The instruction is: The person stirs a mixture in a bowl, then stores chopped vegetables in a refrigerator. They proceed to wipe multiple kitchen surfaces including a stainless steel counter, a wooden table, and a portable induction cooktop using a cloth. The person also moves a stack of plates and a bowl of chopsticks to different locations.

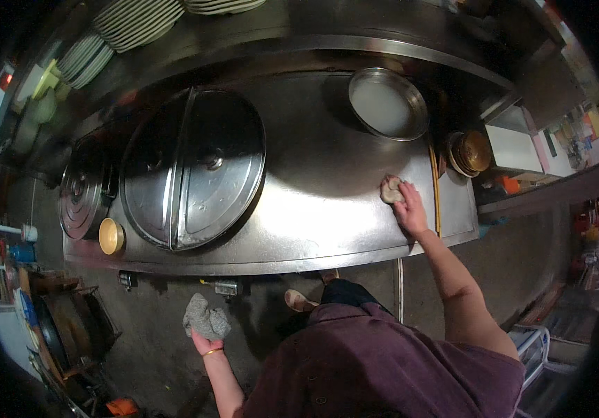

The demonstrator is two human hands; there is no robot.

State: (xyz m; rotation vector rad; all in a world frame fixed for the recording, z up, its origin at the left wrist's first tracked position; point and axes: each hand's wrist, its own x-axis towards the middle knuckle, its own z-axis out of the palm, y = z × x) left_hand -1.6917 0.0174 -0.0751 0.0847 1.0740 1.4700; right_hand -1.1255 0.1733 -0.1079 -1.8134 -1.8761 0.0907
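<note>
My right hand (411, 209) presses a bunched pale cloth (392, 190) onto the stainless steel counter (310, 209), near its right part. Just right of that hand lie long wooden sticks (435, 193), front to back. In my left hand (206, 343) is a crumpled grey cloth (205, 317), held over the floor in front of the counter. Its folds hide most of my fingers. Behind my right hand stands a round metal basin (388, 103) with cloudy whitish liquid inside.
A large round pot with a split metal lid (216, 177) takes up the counter's left half. Beside it are a smaller lidded pot (80, 198) and a yellow bowl (111, 236). Stacked brown bowls (473, 152) stand at right. Plates (137, 21) line the shelf (331, 44) above.
</note>
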